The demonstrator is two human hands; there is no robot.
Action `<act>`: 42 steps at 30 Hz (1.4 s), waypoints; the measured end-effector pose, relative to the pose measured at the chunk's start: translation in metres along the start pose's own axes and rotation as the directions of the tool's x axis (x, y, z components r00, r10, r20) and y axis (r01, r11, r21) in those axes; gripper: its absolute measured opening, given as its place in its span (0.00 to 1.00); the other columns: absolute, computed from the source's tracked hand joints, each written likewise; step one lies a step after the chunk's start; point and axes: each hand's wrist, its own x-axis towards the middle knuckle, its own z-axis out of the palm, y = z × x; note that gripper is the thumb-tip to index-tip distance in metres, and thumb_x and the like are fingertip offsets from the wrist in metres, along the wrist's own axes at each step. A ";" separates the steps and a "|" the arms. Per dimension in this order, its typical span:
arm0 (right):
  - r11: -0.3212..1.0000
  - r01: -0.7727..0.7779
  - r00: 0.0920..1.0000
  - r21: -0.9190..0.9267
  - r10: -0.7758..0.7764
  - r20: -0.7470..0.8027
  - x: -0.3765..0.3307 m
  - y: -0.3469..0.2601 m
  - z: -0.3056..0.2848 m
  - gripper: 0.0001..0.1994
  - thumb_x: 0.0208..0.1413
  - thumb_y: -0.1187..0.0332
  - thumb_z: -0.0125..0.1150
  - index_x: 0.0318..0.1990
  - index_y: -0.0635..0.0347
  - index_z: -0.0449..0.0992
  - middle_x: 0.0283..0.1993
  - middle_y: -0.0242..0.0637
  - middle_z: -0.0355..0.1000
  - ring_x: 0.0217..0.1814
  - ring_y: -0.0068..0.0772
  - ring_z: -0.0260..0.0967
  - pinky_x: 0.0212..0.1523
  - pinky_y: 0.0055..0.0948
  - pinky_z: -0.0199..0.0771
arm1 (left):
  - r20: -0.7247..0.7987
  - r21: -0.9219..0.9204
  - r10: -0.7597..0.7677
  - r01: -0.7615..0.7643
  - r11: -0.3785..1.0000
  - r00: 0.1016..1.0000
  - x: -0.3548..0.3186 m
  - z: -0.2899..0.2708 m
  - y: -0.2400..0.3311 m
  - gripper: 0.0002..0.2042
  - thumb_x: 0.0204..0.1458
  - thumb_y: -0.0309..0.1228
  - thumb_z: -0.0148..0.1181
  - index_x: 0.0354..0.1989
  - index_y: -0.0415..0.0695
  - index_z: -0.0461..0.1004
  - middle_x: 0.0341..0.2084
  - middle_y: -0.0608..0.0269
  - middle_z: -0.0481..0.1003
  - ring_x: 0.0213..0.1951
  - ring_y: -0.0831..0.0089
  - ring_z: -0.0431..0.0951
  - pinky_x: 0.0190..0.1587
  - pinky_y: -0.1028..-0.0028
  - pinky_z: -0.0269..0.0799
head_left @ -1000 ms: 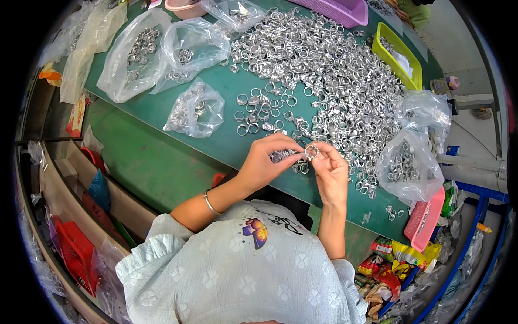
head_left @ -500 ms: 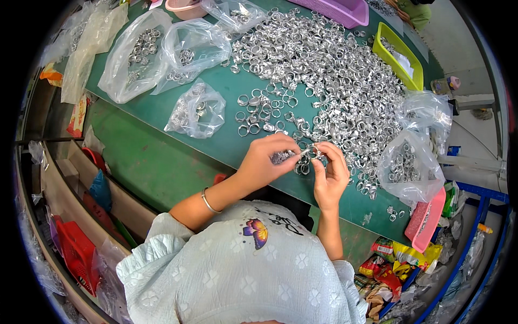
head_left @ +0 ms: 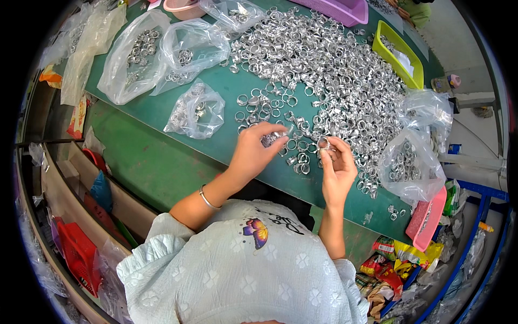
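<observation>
My right hand pinches a silver ring upright between thumb and fingers, over the near edge of the ring pile. Slightly to the left, my left hand is closed around a clump of small silvery pieces. A short pale strip sticks out past its fingertips; its kind is unclear. A large heap of silver rings spreads over the green table. Beyond my left hand lies a smaller group of loose rings, and several more lie between my hands.
Clear plastic bags with rings stand at left and right. Around the heap are a purple basket, a lime green basket and a pink tray. Another person's hand shows at the far right.
My hands have moved apart: the left went left and slightly back, the right a little to the right, lifting the ring. The pale strip no longer meets the ring.
</observation>
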 end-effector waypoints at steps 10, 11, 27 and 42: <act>0.823 0.430 0.867 -0.371 -0.263 0.422 0.000 -0.009 0.017 0.13 0.39 0.83 0.60 0.36 0.67 0.75 0.39 0.42 0.73 0.44 0.39 0.68 0.47 0.32 0.65 | 0.726 -0.528 -0.376 0.816 0.234 0.577 -0.019 -0.007 0.002 0.18 0.51 0.34 0.58 0.49 0.39 0.69 0.30 0.64 0.74 0.24 0.84 0.70 0.17 0.87 0.59; 0.846 0.398 0.875 -0.355 -0.235 0.423 0.002 -0.010 0.016 0.13 0.39 0.83 0.60 0.37 0.66 0.75 0.39 0.41 0.73 0.44 0.39 0.68 0.47 0.32 0.65 | 0.714 -0.541 -0.398 0.814 0.210 0.577 -0.021 -0.004 -0.002 0.18 0.51 0.33 0.58 0.49 0.38 0.69 0.30 0.63 0.74 0.24 0.83 0.70 0.17 0.87 0.60; 0.932 0.238 0.917 -0.273 -0.123 0.380 -0.003 -0.018 0.022 0.07 0.41 0.80 0.63 0.31 0.64 0.75 0.36 0.39 0.70 0.38 0.34 0.68 0.39 0.28 0.68 | 0.709 -0.660 -0.262 0.747 0.080 0.654 -0.026 -0.009 0.007 0.16 0.52 0.29 0.53 0.48 0.35 0.68 0.29 0.59 0.72 0.26 0.75 0.71 0.16 0.85 0.58; 0.539 0.445 0.891 -0.715 -0.184 0.416 0.059 0.030 0.023 0.08 0.42 0.71 0.64 0.30 0.60 0.74 0.33 0.36 0.69 0.40 0.39 0.63 0.45 0.35 0.55 | 0.790 -0.610 -0.153 0.736 -0.294 0.594 -0.053 0.012 -0.012 0.15 0.56 0.38 0.49 0.42 0.38 0.70 0.40 0.53 0.72 0.35 0.70 0.77 0.18 0.84 0.71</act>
